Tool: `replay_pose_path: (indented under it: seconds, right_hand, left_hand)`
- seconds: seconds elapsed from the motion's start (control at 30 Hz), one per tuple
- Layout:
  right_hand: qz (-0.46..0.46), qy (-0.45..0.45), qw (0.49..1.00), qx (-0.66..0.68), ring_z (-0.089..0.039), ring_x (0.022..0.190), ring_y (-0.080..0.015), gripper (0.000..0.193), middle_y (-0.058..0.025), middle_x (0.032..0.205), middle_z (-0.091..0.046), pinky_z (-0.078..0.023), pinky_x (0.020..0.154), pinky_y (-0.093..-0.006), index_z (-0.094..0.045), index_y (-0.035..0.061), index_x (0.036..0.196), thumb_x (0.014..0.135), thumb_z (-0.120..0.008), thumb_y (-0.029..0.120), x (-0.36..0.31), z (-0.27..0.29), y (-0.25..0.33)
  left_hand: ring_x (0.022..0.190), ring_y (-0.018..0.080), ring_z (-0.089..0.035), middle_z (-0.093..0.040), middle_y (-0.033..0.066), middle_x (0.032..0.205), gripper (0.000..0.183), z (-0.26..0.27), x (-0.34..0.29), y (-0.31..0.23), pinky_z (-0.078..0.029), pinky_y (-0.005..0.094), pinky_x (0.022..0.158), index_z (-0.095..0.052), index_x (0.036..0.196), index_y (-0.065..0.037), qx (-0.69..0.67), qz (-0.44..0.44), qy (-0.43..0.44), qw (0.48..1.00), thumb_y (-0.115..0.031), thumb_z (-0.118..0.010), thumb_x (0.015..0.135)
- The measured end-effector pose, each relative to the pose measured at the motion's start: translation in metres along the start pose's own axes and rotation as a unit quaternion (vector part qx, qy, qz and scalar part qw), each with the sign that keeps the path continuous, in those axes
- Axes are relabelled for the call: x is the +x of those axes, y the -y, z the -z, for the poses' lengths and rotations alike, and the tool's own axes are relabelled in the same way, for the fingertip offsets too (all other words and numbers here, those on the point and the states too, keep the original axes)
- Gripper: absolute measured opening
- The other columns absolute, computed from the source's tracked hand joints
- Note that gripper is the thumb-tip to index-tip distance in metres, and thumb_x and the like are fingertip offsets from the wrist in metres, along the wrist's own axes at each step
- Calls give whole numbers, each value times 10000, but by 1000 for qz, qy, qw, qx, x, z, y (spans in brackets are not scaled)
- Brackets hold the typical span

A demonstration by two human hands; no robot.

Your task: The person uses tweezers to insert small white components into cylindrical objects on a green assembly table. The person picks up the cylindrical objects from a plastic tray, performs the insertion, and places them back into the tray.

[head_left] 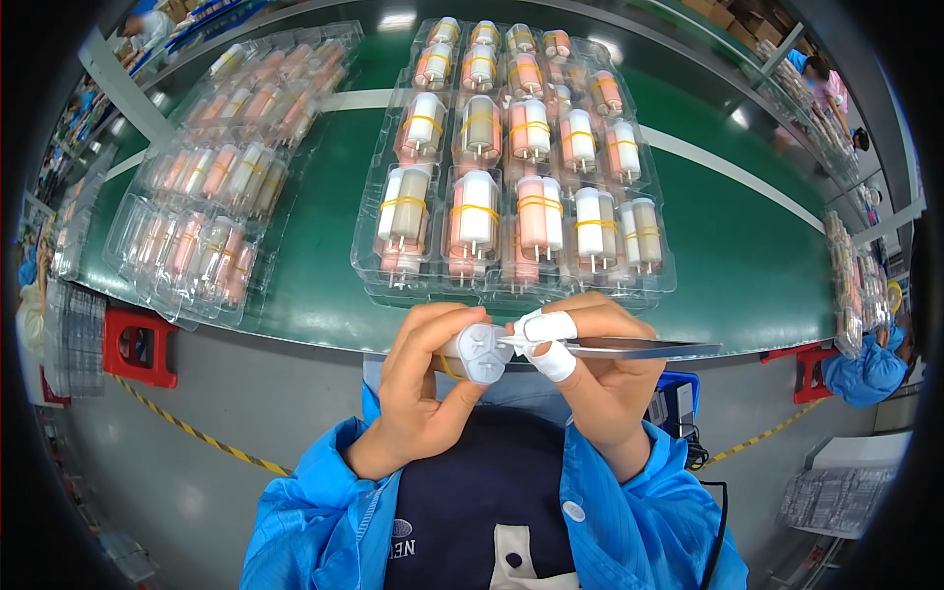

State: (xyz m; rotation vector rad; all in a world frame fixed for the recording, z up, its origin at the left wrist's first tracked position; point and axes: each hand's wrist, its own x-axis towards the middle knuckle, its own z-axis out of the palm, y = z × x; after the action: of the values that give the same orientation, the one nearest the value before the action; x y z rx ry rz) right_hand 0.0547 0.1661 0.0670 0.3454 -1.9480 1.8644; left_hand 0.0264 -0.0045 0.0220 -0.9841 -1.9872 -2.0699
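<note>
The left hand [418, 388] grips a small white cylinder [479, 352] just below the green table [747, 265] edge. The right hand [595, 369], fingertips taped white, pinches metal tweezers [629, 346] whose tip touches the cylinder's end. A clear tray [379, 211] of banded cylinders lies beyond the hands.

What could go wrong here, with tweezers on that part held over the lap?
1. The tweezers tip sits on the end face of the white cylindrical part; a slip could scratch it or jab the left hand wrapped around it.
2. Both hands work off the green table, so a dropped part likely falls to the lap or floor.
3. The right hand has taped fingers, possibly dulling grip.
</note>
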Motion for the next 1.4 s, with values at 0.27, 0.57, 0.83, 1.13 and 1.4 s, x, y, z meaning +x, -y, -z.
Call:
replay_pose_path:
  seconds: [0.27, 0.57, 0.83, 1.13, 1.4]
  right_hand:
    - [14, -11, 1000, 18, -636, 796, -191, 147, -143, 884, -663, -498, 688, -289, -673, -9, 937, 790, -685, -4, 0, -3, -7]
    - [-6, -46, 994, 102, -634, 787, -193, 147, -150, 880, -665, -492, 678, -288, -668, -30, 929, 783, -685, -27, -5, -6, -13]
    - [-9, -40, 997, 68, -635, 788, -193, 135, -145, 874, -667, -496, 678, -289, -664, -36, 920, 786, -682, -30, -4, -6, -13]
    - [-20, -43, 996, 74, -633, 788, -190, 135, -138, 872, -667, -498, 678, -289, -660, -40, 917, 783, -677, -39, -5, -6, -11]
    - [-28, -8, 999, 21, -629, 763, -189, 120, -134, 843, -663, -487, 663, -279, -661, -27, 899, 780, -674, -30, -1, -3, -9]
  left_hand:
    - [990, 228, -553, -484, 192, 1144, 497, 2, 3, 3, -461, 313, 852, -475, 1209, 86, 62, -39, 0, 997, 81, -633, 737]
    - [997, 230, -558, -485, 190, 1135, 514, 1, 1, 1, -462, 322, 864, -475, 1208, 88, 22, -24, -10, 999, 101, -624, 717]
    - [1000, 232, -559, -487, 193, 1136, 511, 1, -1, 4, -460, 320, 863, -482, 1210, 90, 27, -21, -12, 999, 88, -635, 723]
    - [978, 226, -563, -505, 195, 1121, 484, 2, 1, 2, -463, 312, 841, -499, 1192, 94, 55, -34, -11, 998, 67, -649, 733]
    - [929, 272, -576, -545, 198, 1078, 553, 0, 0, 2, -476, 315, 780, -555, 1168, 68, 85, -25, -38, 995, 112, -649, 624]
